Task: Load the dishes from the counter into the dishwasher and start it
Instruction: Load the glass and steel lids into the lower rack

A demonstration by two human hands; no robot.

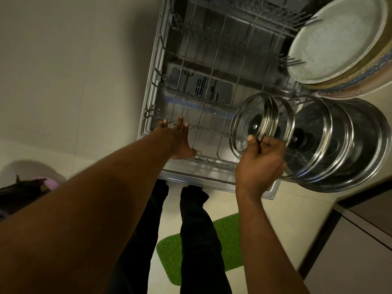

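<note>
Left hand (177,139): arm stretched forward and down, near straight. Fingers straight and spread, holding nothing; palm down on the front wires of the lower rack (157,66). Fingertips sit among the short tines at the rack's front left.

Right hand (259,162): forearm comes up from lower right, wrist bent inward. Fingers curled, thumb on top, gripping the bottom rim of a small glass lid (247,122). The lid is held on edge over the rack's front right corner, its knob facing away from the camera. A second lid (280,111) of like size stands directly behind it. Cannot tell whether the hand grips that one too.

Further right, on edge in a row: a larger glass lid (316,132), then a steel pan (364,145). Cannot tell whether they rest in the rack.

Plates (337,39): a stack on edge at the rack's far right, with tines crossing in front of the nearest face.

The rest of the rack is bare wire, and the dishwasher door (212,179) lies open beneath it.

Below: the person's legs (191,230) in dark trousers, standing on a green mat (229,240) just in front of the door edge. A cabinet (360,251) stands at lower right.
</note>
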